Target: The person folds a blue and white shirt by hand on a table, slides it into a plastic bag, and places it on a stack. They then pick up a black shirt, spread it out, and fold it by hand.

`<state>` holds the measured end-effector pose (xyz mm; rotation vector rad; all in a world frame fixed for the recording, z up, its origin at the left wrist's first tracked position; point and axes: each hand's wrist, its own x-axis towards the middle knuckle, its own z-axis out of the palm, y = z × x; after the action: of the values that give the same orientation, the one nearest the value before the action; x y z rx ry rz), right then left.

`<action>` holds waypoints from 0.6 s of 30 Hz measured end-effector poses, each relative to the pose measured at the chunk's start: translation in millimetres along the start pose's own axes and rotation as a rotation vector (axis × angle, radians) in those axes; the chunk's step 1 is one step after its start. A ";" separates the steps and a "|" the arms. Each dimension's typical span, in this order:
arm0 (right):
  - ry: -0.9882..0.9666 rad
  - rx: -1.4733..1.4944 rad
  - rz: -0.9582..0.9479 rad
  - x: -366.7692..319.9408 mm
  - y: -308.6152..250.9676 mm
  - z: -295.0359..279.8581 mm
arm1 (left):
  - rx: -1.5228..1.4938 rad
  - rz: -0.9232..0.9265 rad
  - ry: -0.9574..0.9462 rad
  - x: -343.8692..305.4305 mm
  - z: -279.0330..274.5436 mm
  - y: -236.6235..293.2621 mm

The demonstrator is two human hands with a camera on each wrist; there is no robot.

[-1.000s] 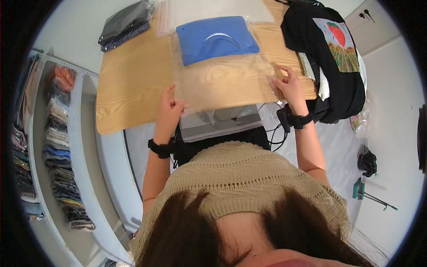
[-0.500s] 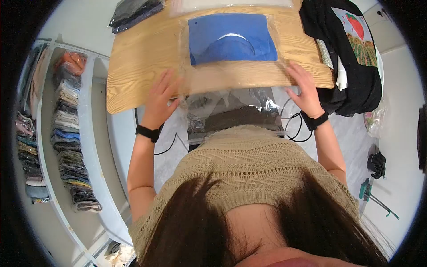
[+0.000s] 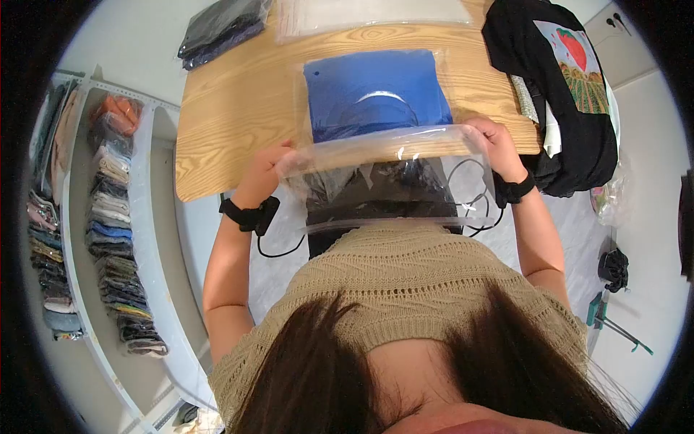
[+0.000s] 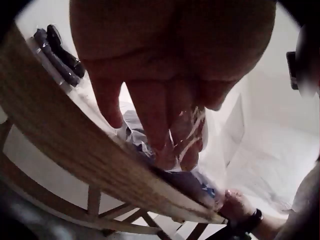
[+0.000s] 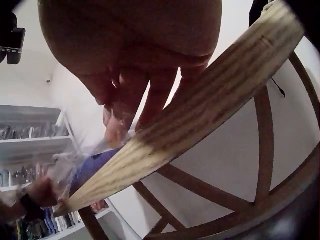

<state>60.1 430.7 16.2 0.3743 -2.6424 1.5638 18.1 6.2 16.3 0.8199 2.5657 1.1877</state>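
Observation:
A folded blue garment lies flat inside a clear bag near the table's front edge. Clear plastic stretches between both hands over that edge; another sealed strip of plastic shows lower, by the lap, and whether it is one bag I cannot tell. The left hand pinches the plastic at its left side, and the right hand pinches the right corner. In the left wrist view, shiny film lies between thumb and fingers of the left hand. Film is also at the fingertips of the right hand in the right wrist view.
Bagged dark garments lie at the table's back left, beside a stack of clear bags. A black garment with a strawberry print hangs over the right side. Shelves of folded clothes stand at left. Cables hang below the table.
Both hands were spread open beside the bag and now pinch its plastic, with an edge raised between them. The blue garment has shifted slightly toward the person.

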 end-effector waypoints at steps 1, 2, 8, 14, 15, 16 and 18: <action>0.009 0.031 0.085 -0.3 0.3 0.2 | -0.210 -0.085 0.009 0.2 0.4 -3.5; 0.010 0.029 0.086 0.5 3.8 2.1 | -0.420 -0.171 0.017 1.0 1.0 -5.4; 0.206 0.288 0.229 11.9 4.1 24.2 | 0.760 0.389 0.507 31.0 7.1 -13.6; 0.395 0.194 0.289 19.7 9.5 34.1 | -0.602 -0.471 0.365 48.1 11.0 22.2; 0.395 0.193 0.290 19.9 5.5 34.5 | -0.603 -0.472 0.365 48.8 11.5 21.4; 0.413 0.213 0.300 19.6 -2.3 35.8 | -0.595 -0.478 0.384 49.4 12.4 19.6; 0.430 0.233 0.311 16.8 -7.4 38.7 | -0.587 -0.487 0.402 50.0 14.1 16.5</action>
<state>48.7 390.5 6.5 -0.3507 -2.2705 1.7956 -11.1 51.9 22.0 -0.1754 2.2493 1.9047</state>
